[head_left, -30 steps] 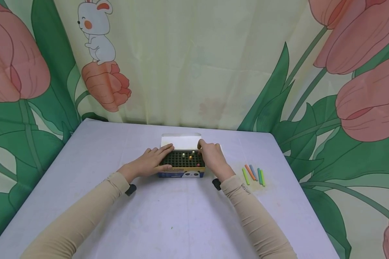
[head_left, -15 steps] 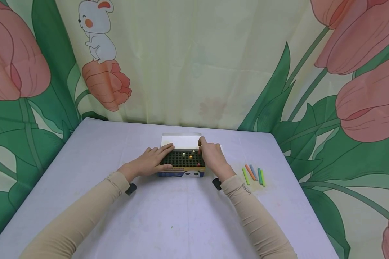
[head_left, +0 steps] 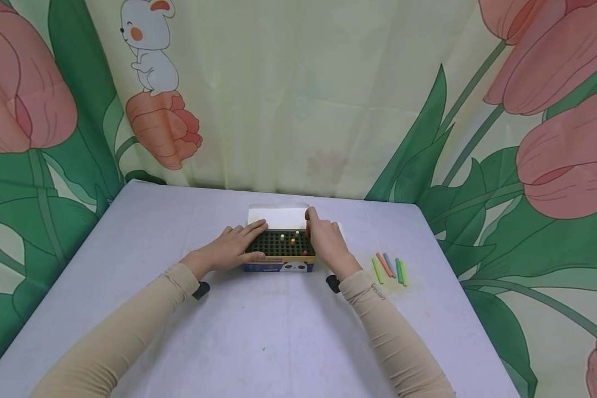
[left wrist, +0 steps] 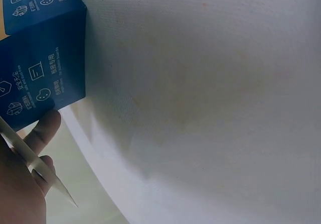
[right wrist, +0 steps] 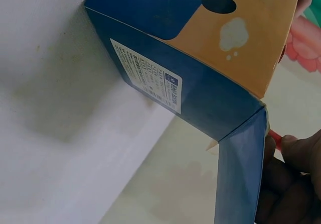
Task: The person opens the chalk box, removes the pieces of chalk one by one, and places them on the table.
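An open chalk box [head_left: 263, 266] with a panda print on its front stands on the table, its dark insert [head_left: 271, 249] full of round holes. A few chalk ends show in it, including a white one [head_left: 282, 237], an orange one [head_left: 293, 241] and a red one [head_left: 305, 253]. Spread over the box's left end, my left hand [head_left: 232, 246] rests with fairly straight fingers. At the back right corner, my right hand [head_left: 326, 240] pinches a red chalk stick [right wrist: 275, 137] between thumb and index finger; its lower part is hidden behind the box in the right wrist view.
Several chalk sticks lie on the table to the right, among them an orange one [head_left: 384, 265] and a green one [head_left: 377, 271]. The box's white lid flap [head_left: 277, 215] is folded back behind it. A printed curtain [head_left: 298, 110] hangs beyond the table.
My right hand has risen slightly at the box's back right corner, and more of the red chalk stick shows under its fingertips. The left hand has stayed in place.
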